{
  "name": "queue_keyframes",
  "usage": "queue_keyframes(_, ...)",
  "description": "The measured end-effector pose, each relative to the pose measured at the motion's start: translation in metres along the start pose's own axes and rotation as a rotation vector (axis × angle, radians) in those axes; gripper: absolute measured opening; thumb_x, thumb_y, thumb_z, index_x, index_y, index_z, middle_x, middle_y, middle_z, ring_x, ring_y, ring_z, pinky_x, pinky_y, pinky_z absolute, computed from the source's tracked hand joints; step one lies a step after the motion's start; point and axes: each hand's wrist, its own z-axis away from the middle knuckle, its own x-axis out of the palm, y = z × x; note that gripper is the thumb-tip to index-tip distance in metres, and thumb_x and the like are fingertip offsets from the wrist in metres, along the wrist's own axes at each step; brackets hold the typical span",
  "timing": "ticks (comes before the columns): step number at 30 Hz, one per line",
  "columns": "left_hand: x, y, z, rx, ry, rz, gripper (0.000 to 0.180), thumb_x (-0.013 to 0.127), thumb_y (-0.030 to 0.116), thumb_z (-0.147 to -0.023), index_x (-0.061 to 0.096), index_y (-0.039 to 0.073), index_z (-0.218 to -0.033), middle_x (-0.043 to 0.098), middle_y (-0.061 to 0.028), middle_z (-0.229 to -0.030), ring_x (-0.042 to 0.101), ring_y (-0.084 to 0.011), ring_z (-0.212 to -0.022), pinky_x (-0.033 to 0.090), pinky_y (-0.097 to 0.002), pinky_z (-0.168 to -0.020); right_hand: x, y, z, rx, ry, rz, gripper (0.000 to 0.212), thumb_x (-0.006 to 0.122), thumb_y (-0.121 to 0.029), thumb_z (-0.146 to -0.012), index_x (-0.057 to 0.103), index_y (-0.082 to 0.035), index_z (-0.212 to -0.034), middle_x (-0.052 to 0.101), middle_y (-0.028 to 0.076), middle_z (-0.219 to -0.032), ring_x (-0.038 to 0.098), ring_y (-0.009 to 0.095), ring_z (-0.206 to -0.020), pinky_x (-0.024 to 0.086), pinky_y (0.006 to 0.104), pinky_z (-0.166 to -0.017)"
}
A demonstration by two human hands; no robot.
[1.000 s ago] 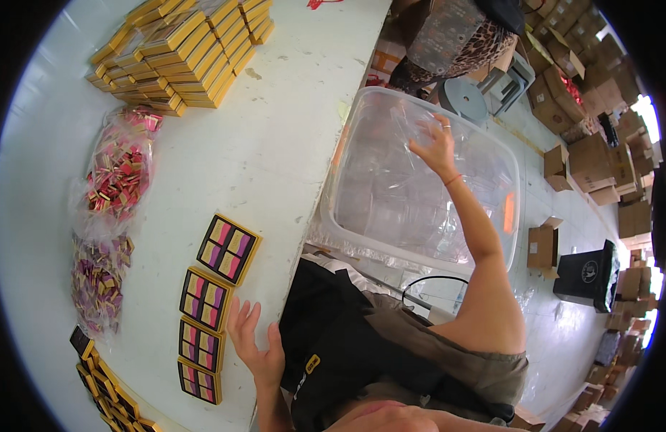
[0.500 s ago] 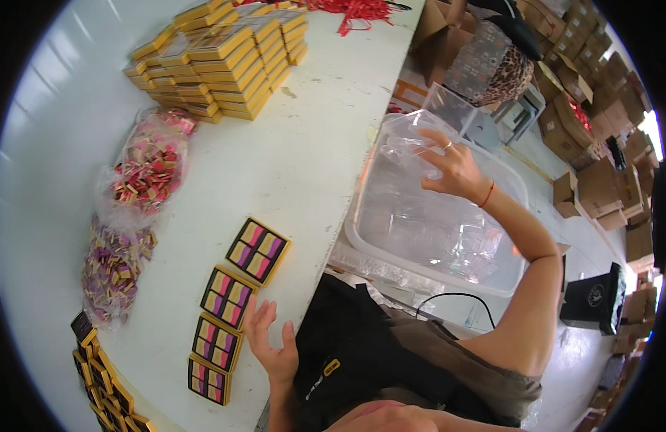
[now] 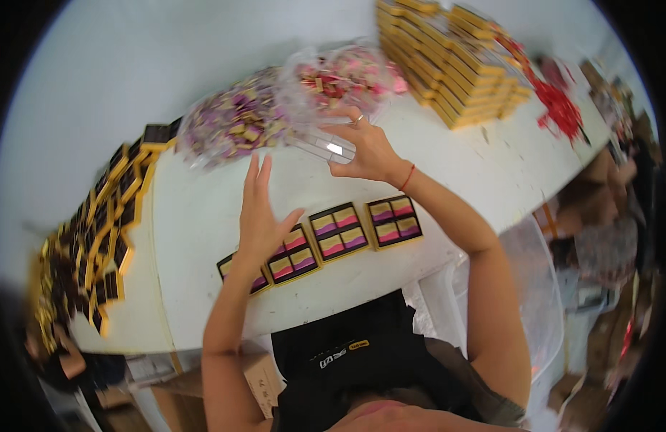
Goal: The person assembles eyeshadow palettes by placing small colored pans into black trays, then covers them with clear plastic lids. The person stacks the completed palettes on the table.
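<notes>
My right hand [image 3: 371, 153] grips clear plastic box lids [image 3: 326, 146] over the table, thumb and fingers at their edges. To its left, my left hand [image 3: 259, 225] is open, fingers stretched out and thumb apart, holding nothing. Below the hands, several square black-and-gold boxes stand in a row, each with pink, purple and gold pieces in its compartments. The rightmost box [image 3: 395, 221] sits slightly apart, beside another box [image 3: 339, 231]. My left hand and forearm partly cover the boxes at the left end.
Bags of purple-and-gold pieces [image 3: 236, 119] and of red and pink pieces [image 3: 344, 81] lie behind the hands. Stacked gold boxes [image 3: 455, 68] and red ribbons [image 3: 560, 108] are at the far right. Black-and-gold boxes [image 3: 106, 216] pile at left. A clear plastic tub [image 3: 545, 295] stands right.
The view has swung left. My right hand has come from the plastic tub to above the table, with the clear lids in it. My left hand has moved beyond the box row.
</notes>
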Motion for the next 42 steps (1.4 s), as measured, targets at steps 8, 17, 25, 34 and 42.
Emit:
queue_keyframes(8, 0.038, -0.085, -0.056, 0.355, 0.13, -0.332, 0.122, 0.093, 0.028, -0.055, 0.023, 0.012, -0.154, 0.027, -0.0172, -0.155, 0.027, -0.0425, -0.143, 0.032, -0.0483, -0.114, 0.083, 0.001, -0.039, 0.27, 0.073, -0.58, 0.063, 0.082, -0.03, -0.077, 0.06, -0.001, -0.129, 0.049, 0.018, -0.13, 0.065, 0.023, -0.102, 0.056, 0.0335, -0.084)
queue_keyframes(17, -0.023, -0.091, -0.03, -0.056, -0.014, -0.224, 0.104, 0.08, 0.044, -0.072, 0.027, 0.009, -0.154, 0.041, -0.0202, -0.145, 0.042, -0.0368, -0.133, 0.031, -0.0447, -0.114, 0.047, 0.057, -0.026, 0.649, 0.134, -0.515, 0.055, 0.067, -0.011, -0.09, 0.047, -0.008, -0.141, 0.063, 0.013, -0.118, 0.071, 0.023, -0.084, 0.059, 0.0317, -0.06)
queue_keyframes(25, -0.117, -0.054, 0.12, -0.108, -0.502, -0.308, 0.099, 0.081, 0.035, -0.068, 0.035, 0.01, -0.152, 0.044, -0.0178, -0.142, 0.042, -0.0339, -0.131, 0.032, -0.0459, -0.113, 0.011, -0.024, -0.02, 0.17, 0.315, -0.265, 0.048, 0.053, 0.002, -0.096, 0.043, -0.01, -0.142, 0.068, 0.01, -0.112, 0.061, 0.011, -0.055, 0.051, 0.0213, -0.049)
queue_keyframes(34, -0.08, -0.056, 0.145, -0.195, -0.348, -0.379, 0.105, 0.082, 0.036, -0.067, 0.028, 0.013, -0.154, 0.034, -0.0159, -0.153, 0.032, -0.0362, -0.141, 0.023, -0.048, -0.118, 0.046, -0.113, 0.014, -0.335, 0.005, -0.03, 0.046, 0.069, 0.001, -0.077, 0.065, -0.01, -0.121, 0.061, 0.004, -0.078, 0.059, 0.021, -0.07, 0.05, 0.0311, -0.057)
queue_keyframes(42, -0.046, -0.054, 0.153, -0.157, -0.234, -0.504, 0.1, 0.08, 0.039, -0.067, 0.033, 0.017, -0.153, 0.028, -0.0122, -0.159, 0.023, -0.0434, -0.145, 0.014, -0.0654, -0.116, 0.071, -0.121, 0.042, -0.51, -0.209, -0.037, 0.048, 0.072, -0.001, -0.073, 0.068, -0.013, -0.119, 0.06, 0.004, -0.107, 0.061, 0.025, -0.096, 0.053, 0.0388, -0.08)
